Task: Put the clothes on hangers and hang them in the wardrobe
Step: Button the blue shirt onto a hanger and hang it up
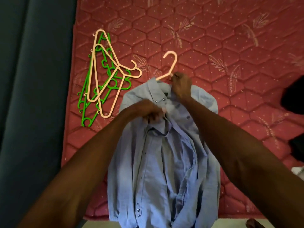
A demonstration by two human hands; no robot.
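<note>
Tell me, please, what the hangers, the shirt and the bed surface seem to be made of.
Hangers: likely moulded plastic, green and pale pink, smooth with a slight sheen; the one in the shirt looks the same.
Shirt: thin woven fabric, probably cotton, matte blue, creased, with small buttons.
Mattress: quilted red textile, stitched in hexagons with a leaf print.

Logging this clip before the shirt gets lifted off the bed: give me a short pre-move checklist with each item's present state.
1. Hanger inside shirt collar: ok, hook sticks out at the neck.
2. Right hand holds hanger neck and collar: ok.
3. Left hand grips shirt front: ok.
4. Both hanger shoulders seated in the shirt: cannot tell, covered by cloth.
5. Top button fastened: cannot tell.
6. Spare hangers clear of the shirt: ok, piled apart to the left.
</note>
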